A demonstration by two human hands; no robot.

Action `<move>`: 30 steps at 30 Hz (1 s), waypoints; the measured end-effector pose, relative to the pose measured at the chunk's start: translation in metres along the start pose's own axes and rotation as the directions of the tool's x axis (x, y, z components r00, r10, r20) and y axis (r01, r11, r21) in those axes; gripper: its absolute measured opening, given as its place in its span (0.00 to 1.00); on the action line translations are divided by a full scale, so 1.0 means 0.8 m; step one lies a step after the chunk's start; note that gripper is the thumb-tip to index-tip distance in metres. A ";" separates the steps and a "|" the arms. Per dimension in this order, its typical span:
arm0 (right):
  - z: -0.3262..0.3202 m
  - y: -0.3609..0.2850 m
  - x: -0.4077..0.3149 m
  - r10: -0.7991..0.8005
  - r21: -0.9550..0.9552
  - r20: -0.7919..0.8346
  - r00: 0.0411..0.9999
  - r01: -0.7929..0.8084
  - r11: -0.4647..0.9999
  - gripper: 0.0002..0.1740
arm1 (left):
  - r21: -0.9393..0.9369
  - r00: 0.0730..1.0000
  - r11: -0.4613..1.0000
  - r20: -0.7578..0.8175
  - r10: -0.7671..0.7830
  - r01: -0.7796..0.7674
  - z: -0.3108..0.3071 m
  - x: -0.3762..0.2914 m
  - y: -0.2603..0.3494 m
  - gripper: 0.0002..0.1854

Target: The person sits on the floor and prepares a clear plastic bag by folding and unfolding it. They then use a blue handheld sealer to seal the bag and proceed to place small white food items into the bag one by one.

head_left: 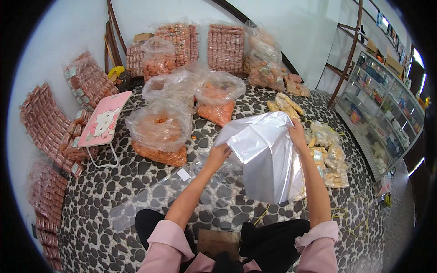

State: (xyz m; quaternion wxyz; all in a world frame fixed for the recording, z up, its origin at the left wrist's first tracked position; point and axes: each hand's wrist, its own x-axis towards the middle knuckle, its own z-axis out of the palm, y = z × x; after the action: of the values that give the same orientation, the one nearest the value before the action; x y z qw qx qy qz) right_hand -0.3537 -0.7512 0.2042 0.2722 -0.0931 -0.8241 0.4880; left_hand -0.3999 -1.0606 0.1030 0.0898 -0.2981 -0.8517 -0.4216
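A large silvery plastic bag or sheet [263, 153] hangs between my two hands, creased and draping towards the floor. My left hand [219, 156] pinches its left edge, while my right hand [297, 133] grips its upper right corner. Beneath and to the left, clear plastic sheets [150, 201] lie on the pebble-patterned floor, with a small white paper [183, 174] on them. Beyond my left arm stands an open clear bag of orange snacks [158, 136]. Packed bags of yellowish snacks [327, 157] lie just right of my right forearm.
A pink folding table [106, 119] stands at the left, near stacked packs [47, 126] along the wall. More open snack bags [218, 99] stand ahead. A glass display cabinet [379, 112] is at the right. Yellow string [356, 221] lies on the floor.
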 end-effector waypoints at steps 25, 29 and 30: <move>-0.091 0.086 -0.022 -0.203 -0.318 -0.615 0.762 -0.005 0.948 0.19 | -0.535 0.844 0.776 -0.537 -0.008 -0.333 -0.061 0.186 0.067 0.19; -0.076 0.101 -0.029 -0.152 -0.305 -0.574 0.805 -0.038 0.952 0.19 | -0.518 0.758 0.812 -0.634 -0.153 -0.269 -0.007 0.180 0.024 0.19; -0.069 0.105 -0.031 -0.139 -0.312 -0.557 0.819 -0.051 0.949 0.19 | -0.469 0.731 0.862 -0.654 -0.192 -0.194 0.013 0.174 0.006 0.18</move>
State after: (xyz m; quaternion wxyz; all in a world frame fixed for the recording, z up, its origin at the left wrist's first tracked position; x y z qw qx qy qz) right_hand -0.3128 -0.6772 0.1447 0.4999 -0.2578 -0.7728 0.2938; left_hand -0.5080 -0.9903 0.1559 0.3141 -0.1356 -0.6161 -0.7095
